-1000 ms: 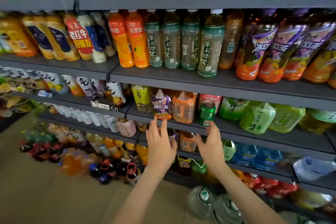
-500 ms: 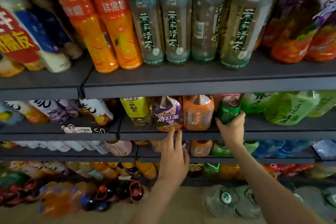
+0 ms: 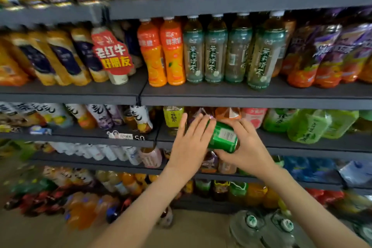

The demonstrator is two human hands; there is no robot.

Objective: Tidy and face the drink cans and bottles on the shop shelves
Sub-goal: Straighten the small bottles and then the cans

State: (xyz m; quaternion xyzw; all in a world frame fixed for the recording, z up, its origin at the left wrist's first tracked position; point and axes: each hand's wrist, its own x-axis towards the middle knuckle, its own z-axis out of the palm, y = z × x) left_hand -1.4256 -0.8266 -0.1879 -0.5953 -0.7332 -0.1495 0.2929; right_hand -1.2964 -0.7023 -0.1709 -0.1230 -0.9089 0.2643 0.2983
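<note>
A green drink can (image 3: 223,138) is held tilted in front of the third shelf (image 3: 302,148), its barcode side facing me. My right hand (image 3: 244,150) grips it from below and the right, thumb curled under its base. My left hand (image 3: 188,147) has straight fingers laid against the can's left side and top. Behind the hands stand a yellow-green bottle (image 3: 173,119), a purple-labelled bottle mostly hidden, an orange bottle (image 3: 228,112) and a pink-labelled bottle (image 3: 254,116).
Above is a shelf (image 3: 241,96) with orange juice bottles (image 3: 163,52) and green tea bottles (image 3: 227,50). Light green bottles (image 3: 310,125) lie to the right on the third shelf. Lower shelves hold more bottles; large water jugs (image 3: 261,227) stand on the floor.
My right hand took the green can off the shelf and pulled it out toward me, tilting it. My left hand rose from the shelf edge to touch the can. The view pulled back.
</note>
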